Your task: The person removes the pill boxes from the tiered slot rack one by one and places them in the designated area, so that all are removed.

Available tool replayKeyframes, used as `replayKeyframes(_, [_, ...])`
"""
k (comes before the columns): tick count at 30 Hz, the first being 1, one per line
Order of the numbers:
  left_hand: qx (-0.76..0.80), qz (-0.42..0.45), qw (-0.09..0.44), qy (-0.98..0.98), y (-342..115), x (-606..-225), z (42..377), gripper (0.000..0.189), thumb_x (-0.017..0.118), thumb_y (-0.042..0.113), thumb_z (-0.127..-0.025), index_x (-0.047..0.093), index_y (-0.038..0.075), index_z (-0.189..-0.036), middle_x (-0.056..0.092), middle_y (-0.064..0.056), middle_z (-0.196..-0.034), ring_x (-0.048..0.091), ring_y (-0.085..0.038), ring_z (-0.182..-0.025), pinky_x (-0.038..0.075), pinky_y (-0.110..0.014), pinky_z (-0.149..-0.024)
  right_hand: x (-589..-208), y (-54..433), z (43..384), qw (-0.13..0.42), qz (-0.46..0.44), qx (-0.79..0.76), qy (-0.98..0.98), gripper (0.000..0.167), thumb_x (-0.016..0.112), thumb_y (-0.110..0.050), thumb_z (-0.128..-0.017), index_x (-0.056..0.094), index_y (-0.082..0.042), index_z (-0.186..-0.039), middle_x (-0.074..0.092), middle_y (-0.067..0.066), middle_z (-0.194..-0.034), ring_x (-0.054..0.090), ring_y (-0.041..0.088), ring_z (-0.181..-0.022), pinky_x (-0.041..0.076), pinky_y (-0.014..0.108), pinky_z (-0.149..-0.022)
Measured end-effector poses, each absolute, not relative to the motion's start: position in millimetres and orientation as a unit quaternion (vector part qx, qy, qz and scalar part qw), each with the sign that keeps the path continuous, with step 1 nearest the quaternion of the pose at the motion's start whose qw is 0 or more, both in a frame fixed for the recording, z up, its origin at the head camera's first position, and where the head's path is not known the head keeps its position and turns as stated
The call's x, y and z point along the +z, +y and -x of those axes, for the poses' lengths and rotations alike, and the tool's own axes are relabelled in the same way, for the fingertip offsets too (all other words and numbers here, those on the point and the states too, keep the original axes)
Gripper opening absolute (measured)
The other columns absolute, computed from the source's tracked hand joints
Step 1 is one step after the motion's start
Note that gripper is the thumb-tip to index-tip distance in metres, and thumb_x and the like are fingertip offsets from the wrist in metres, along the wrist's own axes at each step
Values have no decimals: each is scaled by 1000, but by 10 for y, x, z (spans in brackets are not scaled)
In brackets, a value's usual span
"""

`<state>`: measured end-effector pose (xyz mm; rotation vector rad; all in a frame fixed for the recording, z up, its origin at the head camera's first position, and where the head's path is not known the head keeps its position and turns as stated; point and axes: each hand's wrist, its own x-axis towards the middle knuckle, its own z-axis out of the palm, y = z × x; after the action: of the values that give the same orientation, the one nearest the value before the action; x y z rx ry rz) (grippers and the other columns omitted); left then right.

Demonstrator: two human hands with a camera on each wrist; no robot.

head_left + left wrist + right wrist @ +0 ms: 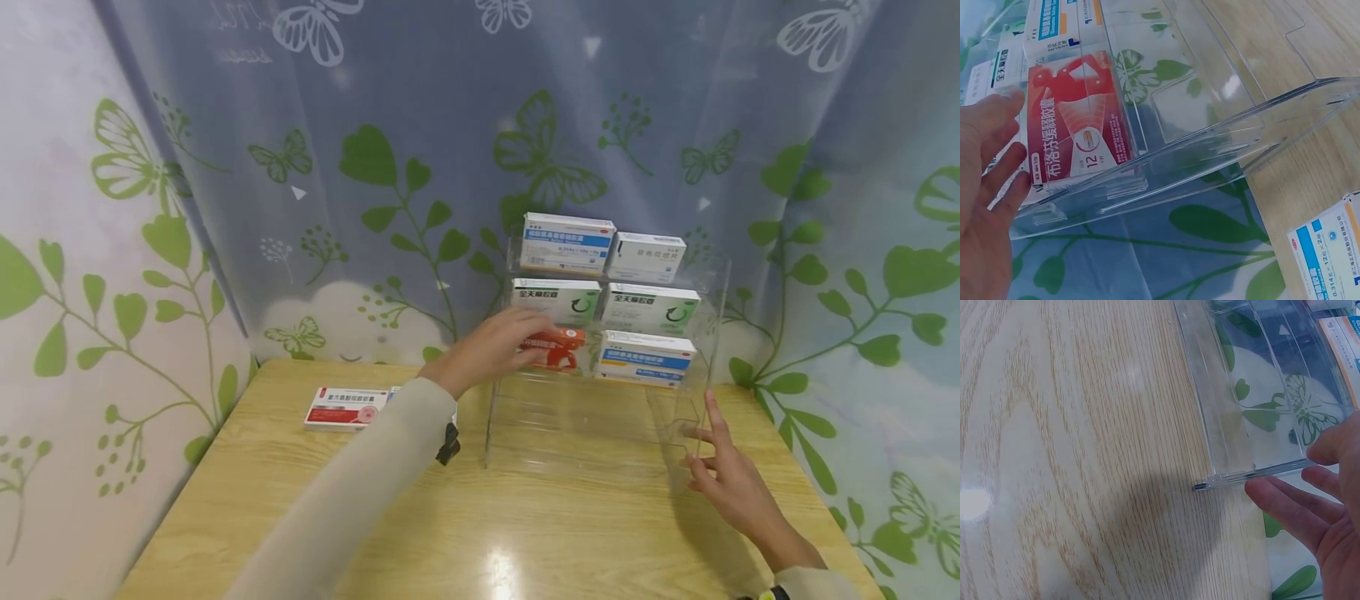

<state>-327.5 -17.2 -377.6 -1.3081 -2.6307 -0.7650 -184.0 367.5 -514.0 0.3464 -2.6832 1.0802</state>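
Observation:
A clear tiered display rack (577, 425) stands on the table with several medicine boxes in its upper tiers. My left hand (498, 342) is at a red medicine box (1079, 119) on the left of the third tier. Its fingers, loosely bent, touch or nearly touch the box's edge in the left wrist view. Beside that box sits a blue-and-white medicine box (645, 360). At the rack's right side, my right hand (731, 479) has its thumb and fingers on either side of the clear side panel (1254, 472), pinching its edge.
Left of the rack, a red-and-white medicine box (345, 408) lies on the wooden table (465, 533). Another blue-and-white box (1329, 250) lies beside it, partly behind the left sleeve in the head view. A curtain (420, 108) hangs close behind the rack.

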Motion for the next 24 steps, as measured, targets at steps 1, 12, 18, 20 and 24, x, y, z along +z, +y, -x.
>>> replayKeyframes(1, [-250,426,51,-868,-169,-3777,3276,38,78,15,-103,72,17,-140,67,-1,-150,54,-24,-148,44,-40,-127,-5141,3674,1842,115,-119,367,-915,108,63,12,-102,-9,-19,-176,58,45,-139,78,50,-89,63,21,-61])
replayKeyframes(12, [-197,407,51,-890,-2,-3686,3334,34,75,13,-105,72,16,-138,74,-1,-136,64,-21,-133,51,-37,-119,-5130,3688,1844,109,-116,359,-920,108,59,13,-101,-12,-18,-175,57,44,-142,79,48,-92,62,20,-61])
replayKeyframes(18, [-119,416,92,-897,33,-3708,3322,30,77,13,-104,74,20,-132,75,4,-135,63,-20,-135,47,-36,-122,-5142,3668,1837,114,-120,365,-916,108,59,14,-101,-11,-19,-175,58,43,-140,78,48,-91,64,21,-61])
replayKeyframes(20, [-92,423,104,-896,21,-3714,3308,33,78,16,-103,73,22,-135,73,5,-139,60,-20,-139,44,-35,-126,-5147,3663,1834,115,-120,364,-916,108,59,14,-101,-11,-19,-176,59,43,-139,79,48,-90,64,22,-61])
replayKeyframes(24, [-47,433,117,-892,-22,-3733,3296,49,83,20,-99,68,25,-146,67,4,-149,56,-20,-145,39,-36,-131,-5150,3660,1833,115,-117,358,-919,108,61,13,-101,-11,-19,-176,59,43,-140,79,47,-89,63,22,-60])
